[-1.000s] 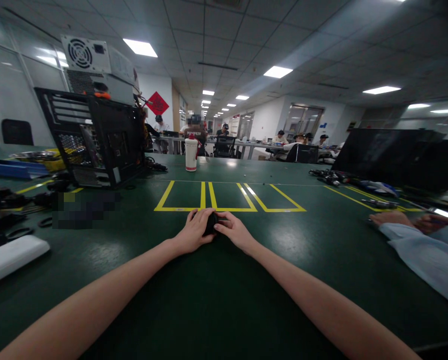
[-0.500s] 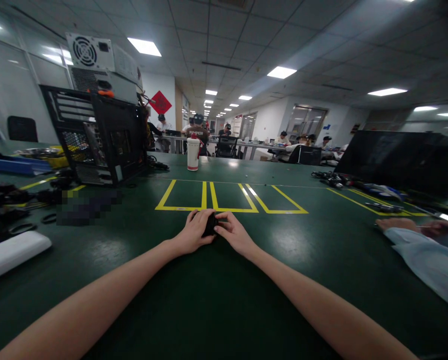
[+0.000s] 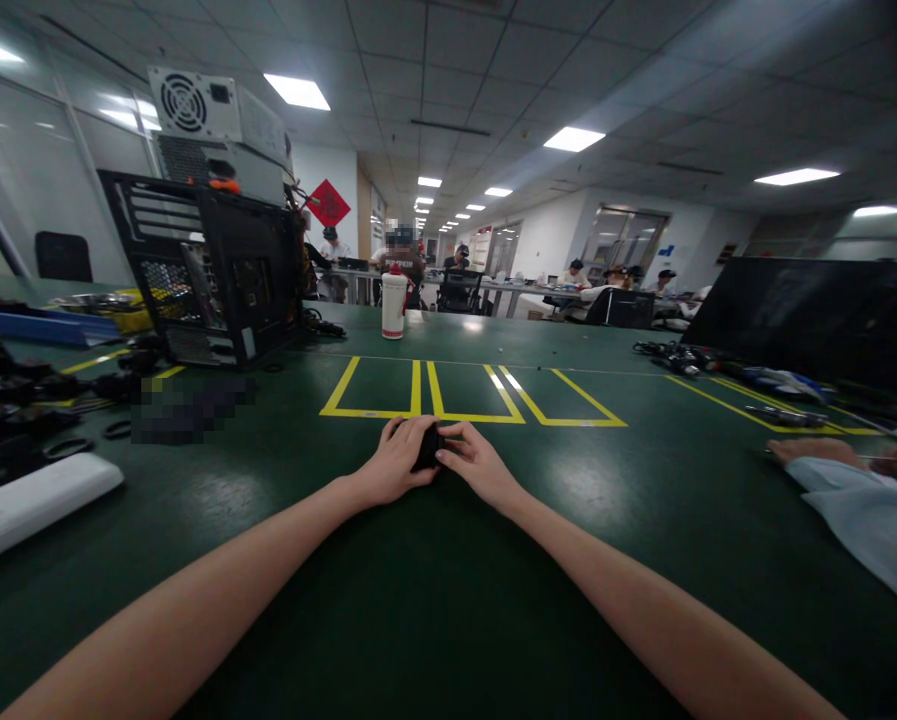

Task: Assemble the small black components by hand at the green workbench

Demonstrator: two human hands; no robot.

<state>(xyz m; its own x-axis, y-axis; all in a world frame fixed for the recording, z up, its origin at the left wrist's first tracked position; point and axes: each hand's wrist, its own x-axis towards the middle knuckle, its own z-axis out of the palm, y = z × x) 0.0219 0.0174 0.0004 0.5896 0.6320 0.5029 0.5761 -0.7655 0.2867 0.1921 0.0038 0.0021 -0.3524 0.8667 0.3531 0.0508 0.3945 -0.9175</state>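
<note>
The left hand (image 3: pixel 399 462) curled closed over a small black object (image 3: pixel 428 447) on the green counter (image 3: pixel 448 590); the right hand (image 3: pixel 478 465) pinched its three-o'clock side, thumb and fingers nearly together. Yellow tape outlines (image 3: pixel 478 418) lay at twelve, a computer case (image 3: pixel 230 270) stood at ten, and a person's sleeve (image 3: pixel 864 510) was at three.

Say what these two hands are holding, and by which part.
A small black object: left hand over its top and left side, right hand's fingers at its right side. Its exact parts cannot be told.
</note>
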